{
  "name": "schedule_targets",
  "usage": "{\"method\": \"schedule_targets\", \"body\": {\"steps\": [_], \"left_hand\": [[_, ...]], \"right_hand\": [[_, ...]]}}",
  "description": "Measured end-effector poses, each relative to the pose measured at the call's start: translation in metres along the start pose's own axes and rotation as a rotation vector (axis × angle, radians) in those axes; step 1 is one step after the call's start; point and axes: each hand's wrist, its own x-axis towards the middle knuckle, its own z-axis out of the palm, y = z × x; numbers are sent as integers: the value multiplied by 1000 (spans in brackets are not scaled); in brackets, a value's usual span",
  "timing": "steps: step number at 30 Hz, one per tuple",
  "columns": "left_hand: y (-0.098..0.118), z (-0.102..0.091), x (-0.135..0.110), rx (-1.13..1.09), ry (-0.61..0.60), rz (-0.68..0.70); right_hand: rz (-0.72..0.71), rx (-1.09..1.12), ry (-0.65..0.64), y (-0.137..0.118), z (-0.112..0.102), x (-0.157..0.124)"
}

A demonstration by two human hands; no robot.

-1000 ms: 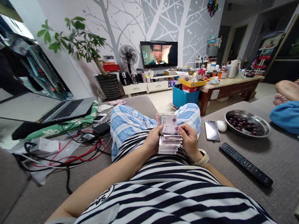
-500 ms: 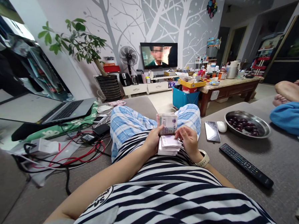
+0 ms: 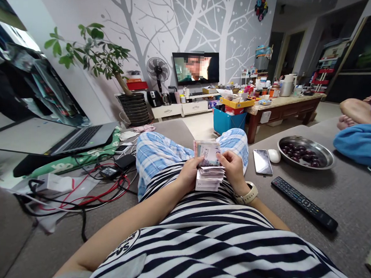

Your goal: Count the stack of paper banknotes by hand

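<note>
Over my lap I hold a stack of banknotes [image 3: 210, 150], purple-grey with a printed 5 on the front side. The near part of the stack is folded down toward me and shows layered pale edges. My left hand [image 3: 190, 172] grips the stack at its left side, the thumb lying across the notes. At the right edge, my right hand [image 3: 234, 166] pinches the upper note between thumb and finger. A pale watch [image 3: 247, 193] is on my right wrist. The fingers behind the stack are hidden.
To my right on the grey sofa lie a phone [image 3: 262, 161], a white mouse [image 3: 274, 156], a remote control [image 3: 304, 202] and a steel bowl [image 3: 330, 162] of dark fruit. At left are a laptop [image 3: 82, 140] and tangled cables [image 3: 108, 193]. Another person's leg [image 3: 358, 110] rests far right.
My right hand has moved up from the folded lower notes to the right edge of the upright ones. My left hand keeps its grip on the stack.
</note>
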Motion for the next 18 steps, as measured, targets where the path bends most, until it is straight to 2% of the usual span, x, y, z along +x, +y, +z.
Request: {"method": "schedule_targets", "body": {"steps": [10, 14, 18], "left_hand": [[-1, 1, -1, -21, -28, -21], [-1, 2, 1, -70, -44, -23], [1, 5, 0, -81, -21, -24]], "right_hand": [[-20, -17, 35, 1, 1, 0], [-55, 19, 78, 0, 1, -5], [-100, 80, 57, -1, 1, -10]]}}
